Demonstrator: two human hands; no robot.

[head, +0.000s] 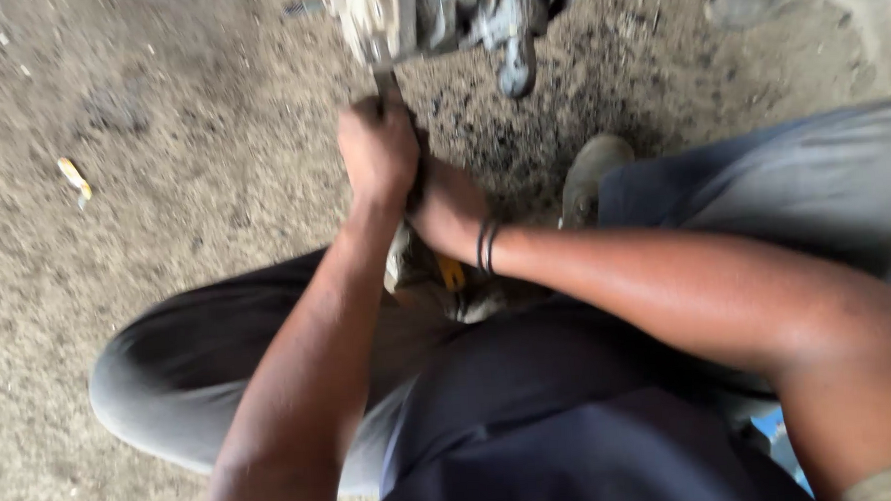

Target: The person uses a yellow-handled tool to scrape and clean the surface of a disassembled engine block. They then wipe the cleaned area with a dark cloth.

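Dirt floor point(163, 193), oily and dark near 12 o'clock, under the greasy machine part point(435, 15) at top edge. Person squats, knees spread. Left hand point(376, 148) clenched on a thin metal tool point(388, 83) whose long axis runs 6-to-12 up into the part. Right hand point(449, 205) touches at 4 o'clock, gripping lower; left nearer the part.

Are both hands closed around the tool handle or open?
Closed: left hand and right hand wrap the tool handle.
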